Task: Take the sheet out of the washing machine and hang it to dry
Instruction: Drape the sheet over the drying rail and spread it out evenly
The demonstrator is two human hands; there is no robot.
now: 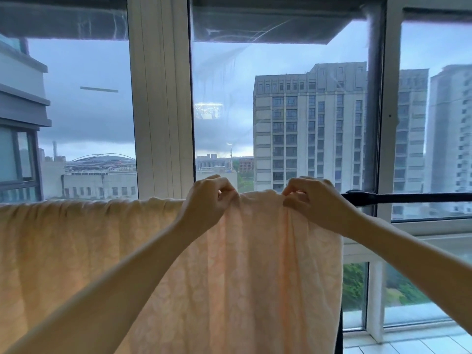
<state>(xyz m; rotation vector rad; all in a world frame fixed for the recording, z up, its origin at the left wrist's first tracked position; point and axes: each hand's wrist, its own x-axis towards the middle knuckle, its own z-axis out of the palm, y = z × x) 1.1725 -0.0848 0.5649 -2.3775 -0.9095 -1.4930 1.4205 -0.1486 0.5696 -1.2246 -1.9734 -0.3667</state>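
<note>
Sheets: one, a pale peach sheet [242, 264] with a faint pattern, draped over the drying rod and hanging down in soft folds.
Where it sits: it covers the rod from the left edge of view to just under the right hand, and daylight shows through the cloth.
Rods: one dark horizontal rod [408, 198], bare to the right of the sheet and running across the window.
Hands: two, both raised to the rod on bare forearms, near each other.
Left hand: the left hand [204, 203] has its fingers curled, pinching the sheet's top fold at the rod.
Right hand: the right hand [314, 200] pinches the same top fold just beside the sheet's right edge, fingertips bunched on a gather of cloth.
Between the hands: a short stretch of the fold rides up in a small hump.
Windows: three tall panes above the rod, split by white frames [161, 98].
Outside: one grey tower block [306, 123] straight ahead, under a cloudy sky.
Floor: pale tiles [421, 343] at the lower right.
</note>
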